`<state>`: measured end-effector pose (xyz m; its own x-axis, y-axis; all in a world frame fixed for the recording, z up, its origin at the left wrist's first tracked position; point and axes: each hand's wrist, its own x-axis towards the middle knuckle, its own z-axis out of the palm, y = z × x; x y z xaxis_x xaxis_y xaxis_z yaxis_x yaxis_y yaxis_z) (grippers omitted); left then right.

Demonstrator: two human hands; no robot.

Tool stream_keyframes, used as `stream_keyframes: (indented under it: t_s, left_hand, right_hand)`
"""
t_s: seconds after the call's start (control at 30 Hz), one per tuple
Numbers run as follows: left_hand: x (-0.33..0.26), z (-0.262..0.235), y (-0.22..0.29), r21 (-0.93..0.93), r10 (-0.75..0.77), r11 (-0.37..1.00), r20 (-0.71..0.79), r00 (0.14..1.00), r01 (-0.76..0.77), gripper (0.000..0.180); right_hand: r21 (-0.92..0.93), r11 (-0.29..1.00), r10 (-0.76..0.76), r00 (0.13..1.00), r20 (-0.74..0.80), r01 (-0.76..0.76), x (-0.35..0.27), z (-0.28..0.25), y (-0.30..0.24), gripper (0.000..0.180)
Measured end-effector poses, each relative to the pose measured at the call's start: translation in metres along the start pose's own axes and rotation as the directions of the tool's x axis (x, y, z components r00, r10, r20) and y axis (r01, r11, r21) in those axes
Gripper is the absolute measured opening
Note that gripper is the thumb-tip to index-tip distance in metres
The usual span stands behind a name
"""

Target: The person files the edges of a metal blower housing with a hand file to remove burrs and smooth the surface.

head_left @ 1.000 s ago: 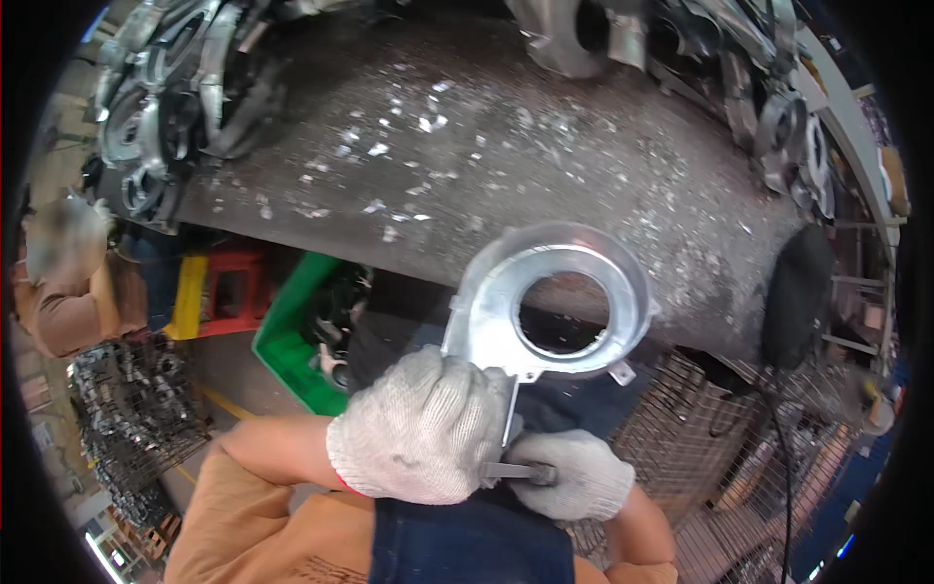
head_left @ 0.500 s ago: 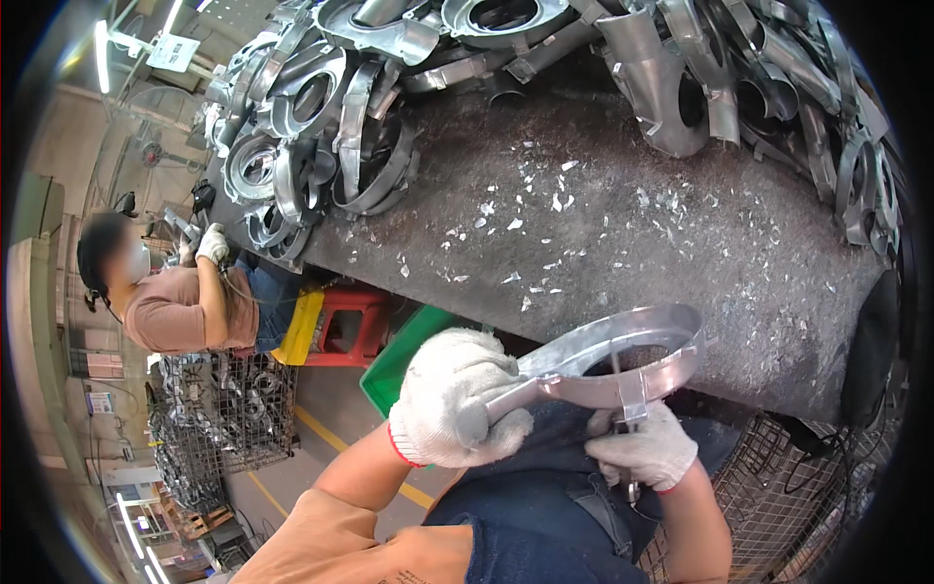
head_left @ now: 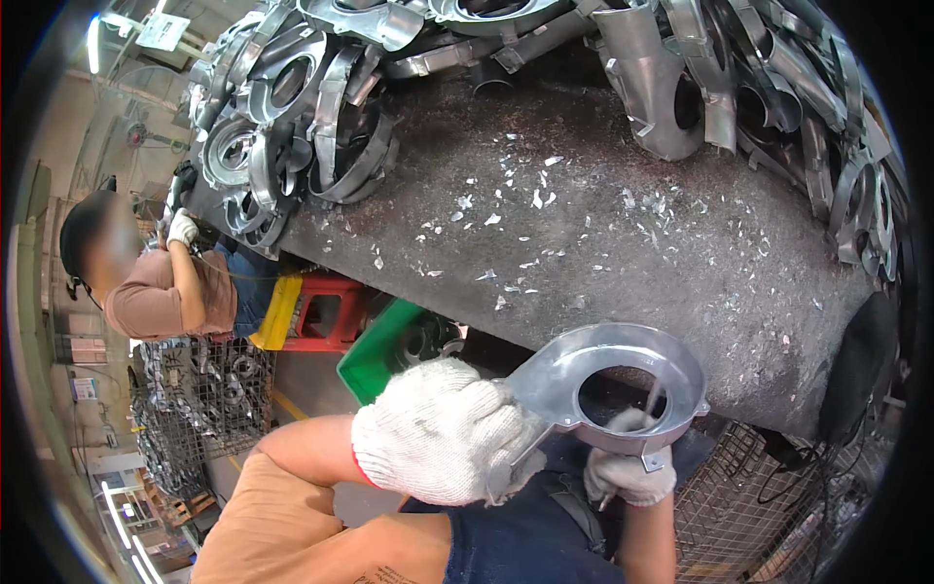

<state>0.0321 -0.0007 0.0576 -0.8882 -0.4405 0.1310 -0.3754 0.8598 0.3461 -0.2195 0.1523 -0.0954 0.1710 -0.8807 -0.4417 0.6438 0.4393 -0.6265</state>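
Note:
My left hand (head_left: 443,443), in a white knit glove, grips the narrow neck of a shiny cast metal ring part (head_left: 623,365) held over my lap at the near edge of the dark workbench (head_left: 603,243). My right hand (head_left: 628,467), also gloved, sits under the ring and holds a thin metal tool (head_left: 650,404) that pokes up through the ring's round hole. Most of the right hand is hidden by the part.
Several similar metal castings (head_left: 292,127) are heaped along the bench's far and right edges, with metal chips scattered on its top. A co-worker (head_left: 156,282) sits at the left. A green crate (head_left: 399,346), a red stool (head_left: 326,311) and wire baskets (head_left: 195,399) stand below.
My view has swung up and left, bringing the piled castings and the co-worker into sight. The ring part has tilted from upright toward flat, and the tool now points through its hole.

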Motion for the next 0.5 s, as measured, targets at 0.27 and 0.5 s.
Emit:
stream_keyframes:
  t_s: [0.27,0.5]
  left_hand:
    - [-0.010,0.010,0.006,0.163,0.118,0.980,-0.001,0.993,-0.116,0.039]
    - [-0.013,0.018,0.015,0.115,0.065,0.991,-0.012,0.998,-0.063,0.047]
  right_hand:
    - [-0.587,0.796,0.338,0.914,0.225,-0.149,0.023,0.034,-0.016,0.036]
    - [-0.222,0.972,0.056,0.994,-0.094,-0.076,0.008,0.003,0.016,0.037]
